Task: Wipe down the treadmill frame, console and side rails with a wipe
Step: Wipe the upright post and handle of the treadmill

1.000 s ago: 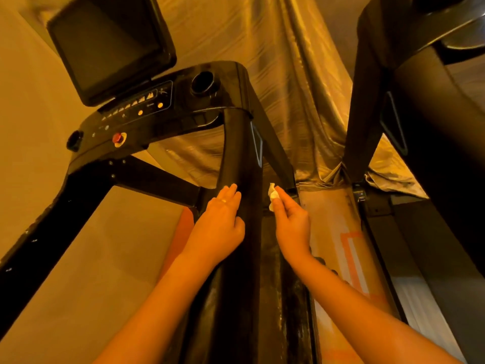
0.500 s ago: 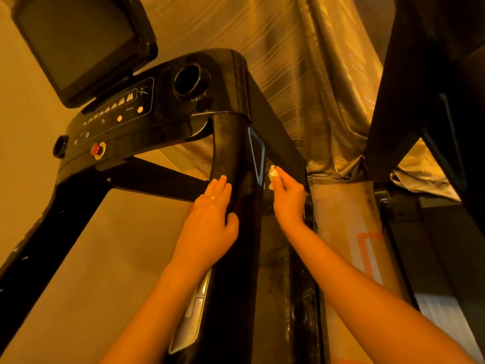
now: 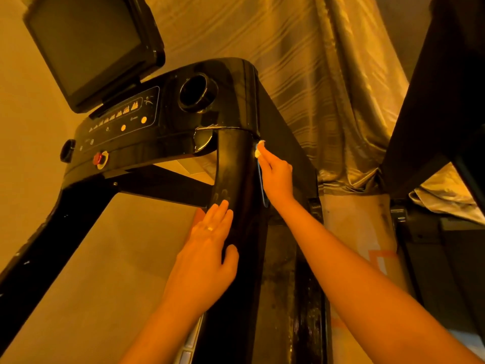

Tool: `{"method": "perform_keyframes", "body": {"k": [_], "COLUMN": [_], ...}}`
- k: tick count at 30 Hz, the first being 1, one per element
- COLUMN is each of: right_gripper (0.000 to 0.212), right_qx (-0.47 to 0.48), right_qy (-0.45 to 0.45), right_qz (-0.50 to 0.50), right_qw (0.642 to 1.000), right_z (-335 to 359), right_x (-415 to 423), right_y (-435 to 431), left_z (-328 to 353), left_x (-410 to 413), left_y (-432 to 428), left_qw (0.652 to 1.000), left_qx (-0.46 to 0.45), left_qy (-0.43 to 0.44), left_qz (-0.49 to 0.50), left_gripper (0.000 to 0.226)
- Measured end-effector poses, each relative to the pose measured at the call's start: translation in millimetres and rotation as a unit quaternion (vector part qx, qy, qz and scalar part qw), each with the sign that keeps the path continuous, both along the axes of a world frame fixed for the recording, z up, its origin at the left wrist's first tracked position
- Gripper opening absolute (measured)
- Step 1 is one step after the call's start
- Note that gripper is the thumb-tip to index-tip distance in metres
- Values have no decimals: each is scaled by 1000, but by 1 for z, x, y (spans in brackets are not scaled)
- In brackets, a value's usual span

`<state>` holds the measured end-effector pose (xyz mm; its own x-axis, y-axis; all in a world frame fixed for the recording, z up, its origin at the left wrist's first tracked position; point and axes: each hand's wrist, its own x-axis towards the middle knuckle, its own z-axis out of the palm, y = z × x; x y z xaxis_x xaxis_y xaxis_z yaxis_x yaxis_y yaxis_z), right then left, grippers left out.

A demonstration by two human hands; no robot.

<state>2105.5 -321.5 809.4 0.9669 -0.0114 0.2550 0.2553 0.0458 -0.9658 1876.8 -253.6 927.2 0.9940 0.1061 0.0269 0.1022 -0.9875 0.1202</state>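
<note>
- Wipe (image 3: 259, 149): small pale wad, pinched between thumb and fingertips of right hand (image 3: 277, 178). Pressed to the right edge of the side rail (image 3: 236, 169), just under its seam with the console (image 3: 168, 119).
- Side rail: glossy black, long axis from the console's right corner down toward the bottom edge of the view. Blue trim strip (image 3: 263, 198) along the right edge, partly behind the right hand.
- Left hand (image 3: 207, 258): flat on the rail's left face, well below the wipe. Fingers straight and together, thumb spread across the front, holding nothing; seemingly bracing.
- Key relation: wipe at the rail's top end, just beyond the right fingertips on the console side. Right hand far nearer the seam than left.
- Judged step: upper end of rail under wiping. Likely next either over the seam onto the console corner, or back down along the rail's axis.
- Judged risk: small wad, little contact area, snagging at the seam lip.
</note>
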Motion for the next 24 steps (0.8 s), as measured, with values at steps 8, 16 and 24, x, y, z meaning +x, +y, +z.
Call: {"method": "perform_keyframes", "body": {"k": [8,16,24], "right_gripper": [36,33,43], "right_qx": [22,21,2], "right_qy": [69,25,27], "right_qz": [-3,3,10], "right_qw": [997,999,1000], "right_z": [-31,-24,-52], "right_x": [-2,-35,-81], "right_y": [-1,-6,-5], "left_z": [0,0,1], "left_x": [3,4,4], "left_y": [1,0,-2], "left_qw": [1000,1000,1000], "left_qx": [13,18,19], "left_qy": [11,18,19], "left_qz": [2,-5,7], "left_gripper": [67,67,66]}}
